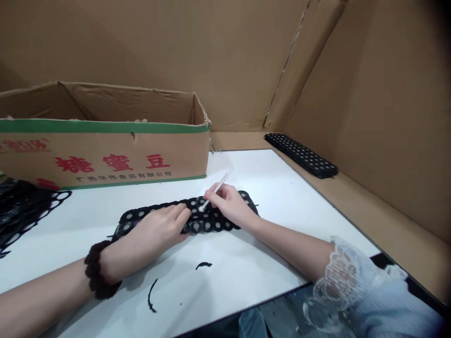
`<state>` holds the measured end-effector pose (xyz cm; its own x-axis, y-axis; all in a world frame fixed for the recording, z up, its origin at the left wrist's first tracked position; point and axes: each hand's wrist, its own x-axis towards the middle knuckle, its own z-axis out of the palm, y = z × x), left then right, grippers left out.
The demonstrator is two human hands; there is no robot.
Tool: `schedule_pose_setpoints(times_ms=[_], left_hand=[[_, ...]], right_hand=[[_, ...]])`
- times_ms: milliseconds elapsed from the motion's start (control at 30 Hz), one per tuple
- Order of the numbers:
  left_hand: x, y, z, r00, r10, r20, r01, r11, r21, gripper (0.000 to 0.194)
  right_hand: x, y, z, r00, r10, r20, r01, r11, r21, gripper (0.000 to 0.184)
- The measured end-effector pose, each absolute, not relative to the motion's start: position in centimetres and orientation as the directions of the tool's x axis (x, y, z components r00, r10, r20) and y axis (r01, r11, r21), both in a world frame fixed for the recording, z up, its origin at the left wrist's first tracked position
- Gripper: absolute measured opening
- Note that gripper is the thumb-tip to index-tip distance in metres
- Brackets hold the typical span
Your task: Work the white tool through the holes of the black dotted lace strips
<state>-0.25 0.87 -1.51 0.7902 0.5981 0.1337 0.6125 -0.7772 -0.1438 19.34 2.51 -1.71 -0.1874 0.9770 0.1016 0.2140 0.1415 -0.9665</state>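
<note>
A black strip (pixel 202 220) with rows of round holes lies flat on the white table (pixel 268 197). My left hand (pixel 155 230) rests on the strip's left half, fingers flat and pressing it down. My right hand (pixel 230 203) pinches a thin white stick (pixel 218 188), whose lower tip touches the strip near its middle. A dark scrunchie (pixel 97 277) sits on my left wrist.
An open cardboard box (pixel 105 155) with a green band and red letters stands at the back left. A pile of black perforated strips (pixel 21 206) lies at the far left. Another black strip (pixel 301 155) rests on the cardboard ledge at right. Small black scraps (pixel 176 279) lie near the front edge.
</note>
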Motion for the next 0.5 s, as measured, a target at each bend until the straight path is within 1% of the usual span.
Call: schedule_pose_setpoints(times_ms=[67,167,200,300,500], left_hand=[[-0.2,0.6,-1.8,0.784,0.605,0.143,0.621,-0.759,-0.195,0.008],[0.1,0.3,-2.2,0.786,0.597,0.161,0.617,-0.742,-0.261,0.011],[0.2,0.2,-2.2,0.79,0.589,0.169,0.611,-0.74,-0.28,0.012],[0.4,0.2,-2.2,0.801,0.564,0.201,0.598,-0.737,-0.314,0.012],[0.8,0.3,-2.0,0.792,0.529,0.304,0.607,-0.735,-0.303,0.014]], right_hand=[[19.2,2.3,-1.9,-0.211,0.97,0.123,0.244,0.174,-0.954,0.016],[19.1,2.2,-2.3,-0.173,0.978,0.114,0.277,0.159,-0.947,0.005],[19.0,2.2,-2.4,-0.14,0.985,0.101,0.281,0.138,-0.95,0.005],[18.8,2.2,-2.6,-0.05,0.996,0.073,0.272,0.084,-0.959,0.015],[18.3,1.9,-2.8,0.035,0.992,0.124,0.26,0.111,-0.959,0.015]])
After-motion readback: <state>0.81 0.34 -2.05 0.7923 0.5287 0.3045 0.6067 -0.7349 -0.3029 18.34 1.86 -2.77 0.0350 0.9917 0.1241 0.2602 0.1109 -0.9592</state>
